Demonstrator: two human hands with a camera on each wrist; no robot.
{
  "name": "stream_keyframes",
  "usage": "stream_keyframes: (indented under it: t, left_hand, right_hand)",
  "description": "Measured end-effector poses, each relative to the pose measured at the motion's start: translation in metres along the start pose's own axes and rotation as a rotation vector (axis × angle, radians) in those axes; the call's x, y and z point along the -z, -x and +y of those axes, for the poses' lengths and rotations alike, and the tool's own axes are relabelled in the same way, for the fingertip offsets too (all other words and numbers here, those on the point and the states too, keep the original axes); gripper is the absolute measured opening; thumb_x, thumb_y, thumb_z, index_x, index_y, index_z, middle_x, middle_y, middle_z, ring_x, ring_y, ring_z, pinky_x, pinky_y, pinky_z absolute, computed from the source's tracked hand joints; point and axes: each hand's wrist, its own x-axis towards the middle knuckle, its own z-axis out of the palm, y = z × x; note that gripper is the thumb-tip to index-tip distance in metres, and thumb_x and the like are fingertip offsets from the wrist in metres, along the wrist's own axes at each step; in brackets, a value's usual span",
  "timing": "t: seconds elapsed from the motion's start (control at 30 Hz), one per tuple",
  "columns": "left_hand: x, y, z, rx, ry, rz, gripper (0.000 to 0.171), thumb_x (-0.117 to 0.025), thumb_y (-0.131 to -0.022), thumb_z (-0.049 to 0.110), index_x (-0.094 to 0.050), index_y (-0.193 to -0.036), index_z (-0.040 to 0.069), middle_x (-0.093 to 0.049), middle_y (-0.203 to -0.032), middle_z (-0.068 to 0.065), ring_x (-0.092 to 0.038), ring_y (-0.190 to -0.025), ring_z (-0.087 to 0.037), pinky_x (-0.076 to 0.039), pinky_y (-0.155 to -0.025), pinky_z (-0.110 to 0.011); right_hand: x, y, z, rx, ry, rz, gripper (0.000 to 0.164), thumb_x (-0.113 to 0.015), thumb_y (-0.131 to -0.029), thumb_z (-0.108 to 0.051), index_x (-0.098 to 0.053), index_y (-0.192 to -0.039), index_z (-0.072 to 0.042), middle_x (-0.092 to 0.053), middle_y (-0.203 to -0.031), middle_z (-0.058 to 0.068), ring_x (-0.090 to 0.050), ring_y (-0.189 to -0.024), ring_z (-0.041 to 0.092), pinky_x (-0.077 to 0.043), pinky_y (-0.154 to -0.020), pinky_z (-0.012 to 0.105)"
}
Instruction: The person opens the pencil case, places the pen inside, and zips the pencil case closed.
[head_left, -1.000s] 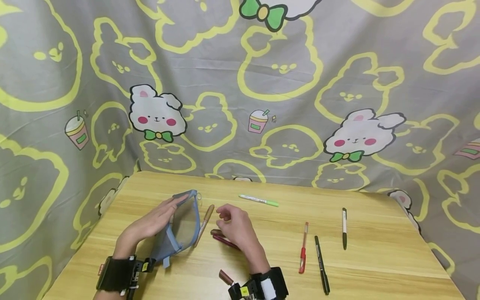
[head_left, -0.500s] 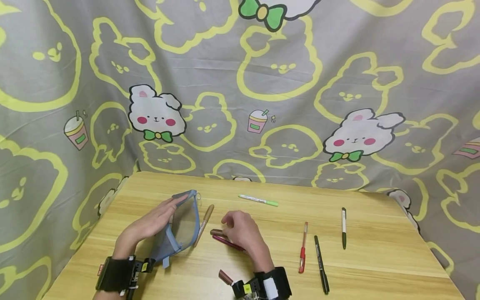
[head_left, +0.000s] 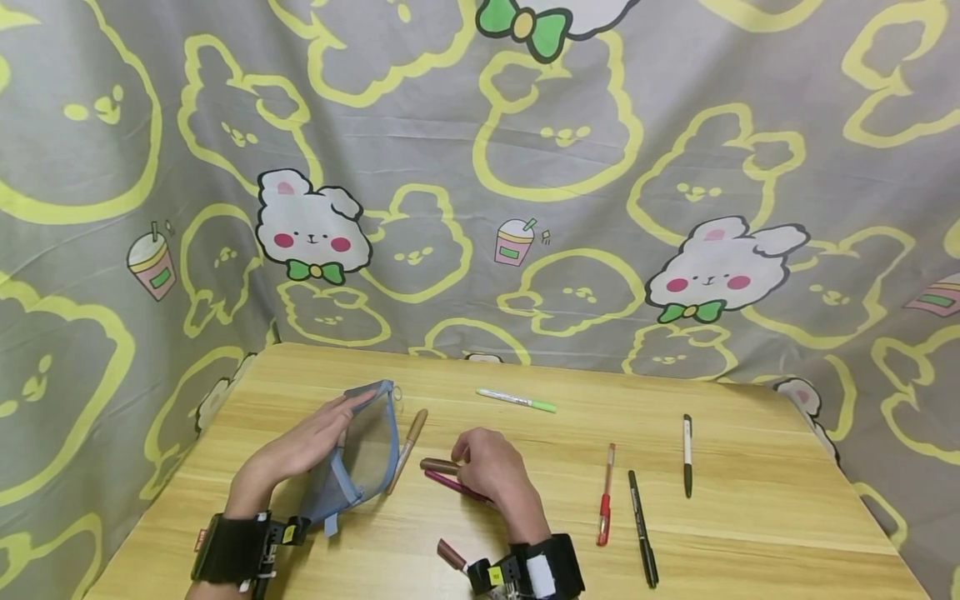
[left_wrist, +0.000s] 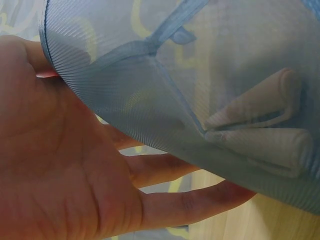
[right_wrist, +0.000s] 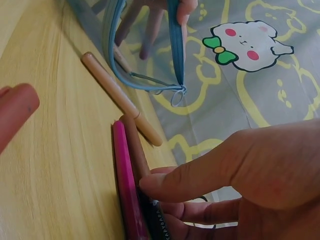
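Note:
My left hand point(head_left: 307, 439) grips the blue mesh pencil pouch point(head_left: 347, 492) by its upper side, fingers nearly straight. The zipped mouth gapes to the right. Through the mesh in the left wrist view show two pale capped pens point(left_wrist: 270, 147). My right hand point(head_left: 492, 468) pinches a brown marker point(head_left: 438, 466) between thumb and fingers; its dark lettered barrel shows in the right wrist view. Alongside lies a magenta pen point(right_wrist: 124, 170), partly under the hand in the head view. A tan marker point(head_left: 410, 446) rests by the pouch mouth.
A light green marker point(head_left: 517, 400) lies toward the back. On the right are a red pen point(head_left: 606, 496), a black pen point(head_left: 642, 529) and a white-and-black marker point(head_left: 687, 457). Another brown marker point(head_left: 452, 554) lies beside the right wrist camera. A patterned curtain point(head_left: 570, 208) stands behind the table.
My right hand has come slightly toward me and to the right, and its fingers have closed on the brown marker. The left hand and pouch stay in place.

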Motion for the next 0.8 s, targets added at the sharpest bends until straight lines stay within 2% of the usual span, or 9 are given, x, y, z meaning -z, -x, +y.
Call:
stream_keyframes:
  t: [0.47,0.63,0.8]
  left_hand:
    - [0.0013,-0.0003,0.0022,-0.013,-0.002,-0.003,0.052,-0.018,-0.113,0.020,-0.032,-0.160,0.000,-0.026,-0.161,-0.033,-0.012,-0.148,-0.058,-0.013,-0.114,-0.074]
    - [0.0007,-0.0005,0.0020,-0.010,0.007,-0.002,0.053,-0.019,-0.112,0.019,-0.032,-0.160,0.000,-0.026,-0.162,-0.032,-0.012,-0.148,-0.058,-0.013,-0.114,-0.074]
    - [-0.0003,-0.0005,0.0016,-0.002,0.015,-0.005,0.053,-0.019,-0.112,0.018,-0.031,-0.160,0.001,-0.025,-0.162,-0.033,-0.012,-0.149,-0.058,-0.013,-0.114,-0.074]
  right_hand:
    - [-0.0011,-0.0002,0.0018,-0.004,0.014,0.016,0.017,-0.076,-0.078,0.005,-0.073,-0.087,-0.009,-0.058,-0.073,-0.001,-0.053,-0.063,0.017,-0.043,-0.054,0.031]
    - [-0.0038,-0.0005,0.0029,0.028,0.053,0.045,0.015,-0.076,-0.077,0.004,-0.071,-0.084,-0.009,-0.057,-0.070,-0.001,-0.051,-0.059,0.017,-0.041,-0.050,0.030]
    - [-0.0057,-0.0015,0.0047,0.064,0.106,0.068,0.015,-0.073,-0.078,0.005,-0.071,-0.084,-0.008,-0.061,-0.073,0.000,-0.051,-0.061,0.016,-0.043,-0.052,0.030]
